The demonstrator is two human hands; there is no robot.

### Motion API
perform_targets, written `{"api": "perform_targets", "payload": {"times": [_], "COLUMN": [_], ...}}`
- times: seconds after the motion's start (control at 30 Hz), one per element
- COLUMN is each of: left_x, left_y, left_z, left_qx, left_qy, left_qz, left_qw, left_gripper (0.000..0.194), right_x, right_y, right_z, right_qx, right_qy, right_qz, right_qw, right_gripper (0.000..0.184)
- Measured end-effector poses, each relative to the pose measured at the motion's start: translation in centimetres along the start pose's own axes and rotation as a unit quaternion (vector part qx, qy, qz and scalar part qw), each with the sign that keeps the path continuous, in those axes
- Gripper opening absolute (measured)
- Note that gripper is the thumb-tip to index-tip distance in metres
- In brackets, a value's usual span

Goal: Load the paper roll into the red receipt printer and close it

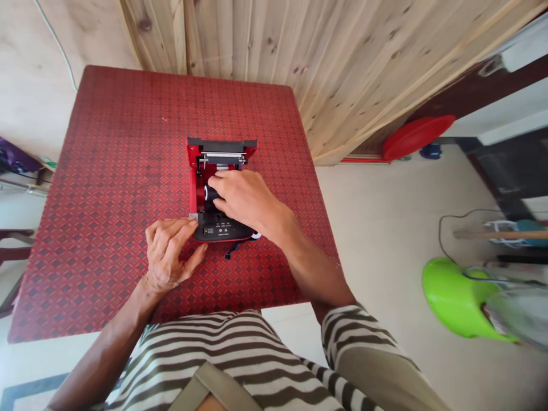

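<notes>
A small red and black printer [197,194] stands on the red patterned table [107,171], its lid tipped open at the far side. My right hand [246,200] reaches into the open bay, fingers curled round a black roll with a white end [208,193]. My left hand [169,251] rests on the table at the printer's near left corner, fingertips pressed against its front edge by the black control panel [220,229]. A dark cord trails from under the printer's near side.
A wooden plank wall [299,45] rises behind the table. A green fan base [458,297] stands on the floor at the right, with a red stool [417,136] by the wall. My striped shirt fills the bottom of the view.
</notes>
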State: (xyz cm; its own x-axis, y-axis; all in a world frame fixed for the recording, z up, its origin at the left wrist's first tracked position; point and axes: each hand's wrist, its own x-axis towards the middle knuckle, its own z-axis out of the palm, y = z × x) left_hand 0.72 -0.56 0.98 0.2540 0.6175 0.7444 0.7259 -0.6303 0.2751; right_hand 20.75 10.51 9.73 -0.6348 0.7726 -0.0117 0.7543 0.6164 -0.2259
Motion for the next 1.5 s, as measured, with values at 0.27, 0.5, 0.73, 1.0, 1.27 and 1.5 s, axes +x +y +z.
{"api": "perform_targets", "payload": {"times": [0.27, 0.5, 0.73, 1.0, 1.27, 1.5], "left_x": [-0.1, -0.5, -0.5, -0.3, -0.4, -0.4], "left_y": [-0.1, -0.5, -0.7, -0.3, -0.3, 0.0], "left_z": [0.3, 0.5, 0.5, 0.1, 0.1, 0.1], "left_qx": [-0.001, 0.006, 0.000, 0.005, 0.004, 0.014], "left_qy": [0.011, 0.010, 0.012, -0.011, -0.009, -0.023], "left_qz": [0.001, 0.001, 0.016, -0.007, -0.021, -0.032], "left_qw": [1.000, 1.000, 1.000, 1.000, 1.000, 0.999], "left_gripper": [0.070, 0.073, 0.079, 0.072, 0.067, 0.064], "right_x": [-6.3, -5.4, -5.1, -12.8, -14.3, -14.5], "right_y": [4.9, 8.8, 8.4, 7.3, 2.7, 2.9], "right_z": [0.3, 9.2, 10.2, 7.6, 8.9, 2.0], "right_qx": [0.383, 0.500, 0.449, 0.443, 0.404, 0.371], "right_qy": [0.268, 0.336, 0.272, 0.183, 0.162, 0.165], "right_qz": [0.104, 0.242, 0.235, 0.261, 0.222, 0.157], "right_qw": [0.878, 0.761, 0.818, 0.838, 0.872, 0.900], "right_gripper": [0.027, 0.038, 0.036, 0.023, 0.024, 0.026]}}
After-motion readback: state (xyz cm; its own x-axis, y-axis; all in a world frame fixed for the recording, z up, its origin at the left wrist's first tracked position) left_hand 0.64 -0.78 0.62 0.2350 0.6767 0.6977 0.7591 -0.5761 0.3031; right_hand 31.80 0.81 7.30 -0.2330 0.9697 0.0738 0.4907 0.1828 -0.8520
